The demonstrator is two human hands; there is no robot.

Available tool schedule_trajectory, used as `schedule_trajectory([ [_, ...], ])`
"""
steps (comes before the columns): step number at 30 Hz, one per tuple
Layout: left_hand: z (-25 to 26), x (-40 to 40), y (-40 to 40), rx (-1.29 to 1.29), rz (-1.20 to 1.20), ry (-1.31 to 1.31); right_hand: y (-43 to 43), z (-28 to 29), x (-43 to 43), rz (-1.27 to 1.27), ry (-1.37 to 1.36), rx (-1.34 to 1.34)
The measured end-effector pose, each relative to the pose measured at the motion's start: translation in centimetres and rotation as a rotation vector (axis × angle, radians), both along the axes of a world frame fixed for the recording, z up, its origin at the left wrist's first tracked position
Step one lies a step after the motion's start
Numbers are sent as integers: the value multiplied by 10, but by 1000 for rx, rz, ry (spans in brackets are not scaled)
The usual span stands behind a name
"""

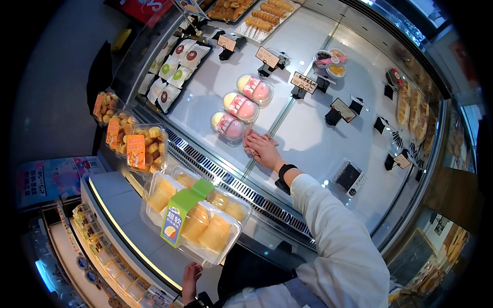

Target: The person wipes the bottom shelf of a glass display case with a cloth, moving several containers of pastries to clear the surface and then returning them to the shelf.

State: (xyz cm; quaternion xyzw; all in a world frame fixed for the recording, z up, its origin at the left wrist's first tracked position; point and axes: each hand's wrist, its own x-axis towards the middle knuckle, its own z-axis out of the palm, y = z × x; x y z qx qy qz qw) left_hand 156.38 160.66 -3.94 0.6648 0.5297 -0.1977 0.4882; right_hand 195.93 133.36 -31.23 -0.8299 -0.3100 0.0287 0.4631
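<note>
My right hand, with a black band at its wrist, reaches over the display case with fingers extended and nothing seen in its grip. A skin-coloured shape beside it may be its reflection. Its fingertips are close to the nearest of several clear oval cups with pink and yellow contents; contact is unclear. My left hand is low in the view, fingers loosely bent and apparently empty, just below a clear plastic box of yellow cake rolls with a green paper band. That box rests at the case's front edge.
Boxes of small golden pastries stand left of the cake box. A tray of wrapped items, price signs, fruit cups and a black-topped dessert box sit in the case. A slotted metal vent runs along its front.
</note>
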Motion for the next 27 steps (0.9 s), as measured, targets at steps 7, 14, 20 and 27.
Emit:
schedule_trajectory([
  [7, 8, 7, 1, 7, 11, -20, -16, 0, -60, 411, -48, -14],
  [14, 4, -3, -3, -13, 3, -11, -64, 4, 21, -332, -27, -138],
  [20, 4, -14, -3, -13, -5, -19, -6, -2, -22, 151, -27, -135],
  [27, 11, -26, 3, 26, 11, -5, -33, -8, 36, -317, -53, -225],
])
